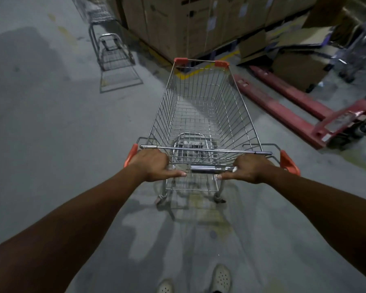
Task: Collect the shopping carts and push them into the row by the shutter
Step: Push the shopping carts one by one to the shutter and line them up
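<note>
Steel wire cart [201, 115] stands empty at 12 o'clock, likely light and free-rolling. Left hand [154, 166] and right hand [248, 169] both grasp its handle [207, 168], the best hold.

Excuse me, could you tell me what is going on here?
A person stands behind an empty silver wire shopping cart with orange corner guards, left hand and right hand both gripping its chrome handle bar. It points toward stacked brown cardboard boxes. A second grey wire cart stands apart, ahead on the left, and a red pallet jack lies on the right. No shutter or cart row is in view.
</note>
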Tool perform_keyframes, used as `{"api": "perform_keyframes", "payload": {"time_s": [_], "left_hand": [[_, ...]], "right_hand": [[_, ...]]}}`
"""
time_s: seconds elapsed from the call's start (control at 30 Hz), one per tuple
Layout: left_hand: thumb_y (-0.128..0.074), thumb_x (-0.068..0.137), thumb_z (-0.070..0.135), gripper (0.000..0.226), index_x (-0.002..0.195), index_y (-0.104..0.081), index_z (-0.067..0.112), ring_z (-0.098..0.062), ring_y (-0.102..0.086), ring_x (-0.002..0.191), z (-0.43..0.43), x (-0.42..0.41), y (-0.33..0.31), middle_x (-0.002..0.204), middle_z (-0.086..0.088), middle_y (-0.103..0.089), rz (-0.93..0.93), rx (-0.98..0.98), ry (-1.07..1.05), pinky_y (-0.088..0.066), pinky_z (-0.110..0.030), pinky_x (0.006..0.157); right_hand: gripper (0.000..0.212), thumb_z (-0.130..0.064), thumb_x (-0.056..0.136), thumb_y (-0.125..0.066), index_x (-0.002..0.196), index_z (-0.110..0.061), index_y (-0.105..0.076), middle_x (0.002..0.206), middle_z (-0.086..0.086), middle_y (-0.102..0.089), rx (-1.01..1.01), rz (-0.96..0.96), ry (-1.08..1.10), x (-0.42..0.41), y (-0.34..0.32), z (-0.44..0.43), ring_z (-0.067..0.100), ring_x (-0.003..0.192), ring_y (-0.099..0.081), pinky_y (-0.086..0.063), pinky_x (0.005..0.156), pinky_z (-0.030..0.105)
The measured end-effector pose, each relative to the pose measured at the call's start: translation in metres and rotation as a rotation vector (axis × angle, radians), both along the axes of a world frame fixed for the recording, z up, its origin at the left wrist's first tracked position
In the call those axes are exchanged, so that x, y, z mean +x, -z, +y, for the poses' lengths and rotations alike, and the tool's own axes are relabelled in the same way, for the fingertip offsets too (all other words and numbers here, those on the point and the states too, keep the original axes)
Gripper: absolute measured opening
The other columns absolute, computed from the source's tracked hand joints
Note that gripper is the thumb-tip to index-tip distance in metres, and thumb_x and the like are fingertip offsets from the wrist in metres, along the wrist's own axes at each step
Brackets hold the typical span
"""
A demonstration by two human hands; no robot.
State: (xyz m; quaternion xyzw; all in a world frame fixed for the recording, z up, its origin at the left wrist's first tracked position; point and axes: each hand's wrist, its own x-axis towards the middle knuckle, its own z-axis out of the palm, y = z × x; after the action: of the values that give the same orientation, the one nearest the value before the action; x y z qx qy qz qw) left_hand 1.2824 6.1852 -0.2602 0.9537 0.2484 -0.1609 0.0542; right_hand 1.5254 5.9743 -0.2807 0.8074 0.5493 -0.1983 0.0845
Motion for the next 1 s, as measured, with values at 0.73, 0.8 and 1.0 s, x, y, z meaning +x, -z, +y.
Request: {"api": "perform_keyframes", "payload": {"time_s": [0.73,0.8,1.0], "left_hand": [[-0.01,0.067,0.104,0.093,0.069,-0.056,0.024,-0.015,-0.059,0.088,-0.041,0.045,0.003,0.084,0.011,-0.062,-0.028,0.003,0.288,-0.013,-0.07,0.113],[-0.01,0.067,0.104,0.092,0.068,-0.055,0.024,-0.014,-0.059,0.087,-0.048,0.053,0.003,0.081,0.012,-0.061,-0.035,-0.005,0.315,-0.013,-0.071,0.113],[-0.006,0.062,0.106,0.098,0.068,-0.058,0.023,-0.016,-0.061,0.085,-0.085,0.082,0.005,0.077,0.01,-0.061,-0.039,-0.004,0.384,-0.011,-0.072,0.114]], "right_hand": [[0.098,-0.099,0.065,-0.021,0.067,-0.01,-0.061,0.067,0.003,-0.061,0.028,-0.067,0.226,-0.026,-0.005,-0.1,0.016,0.063,-0.058,-0.038,0.057,0.028],[0.101,-0.102,0.065,-0.022,0.069,-0.01,-0.064,0.066,0.003,-0.062,0.049,-0.064,0.248,-0.022,-0.004,-0.112,0.016,0.063,-0.06,-0.045,0.06,0.029],[0.109,-0.107,0.059,-0.009,0.072,-0.016,-0.067,0.068,-0.002,-0.062,0.053,-0.078,0.3,-0.014,-0.001,-0.162,0.013,0.065,-0.059,-0.051,0.066,0.031]]}}
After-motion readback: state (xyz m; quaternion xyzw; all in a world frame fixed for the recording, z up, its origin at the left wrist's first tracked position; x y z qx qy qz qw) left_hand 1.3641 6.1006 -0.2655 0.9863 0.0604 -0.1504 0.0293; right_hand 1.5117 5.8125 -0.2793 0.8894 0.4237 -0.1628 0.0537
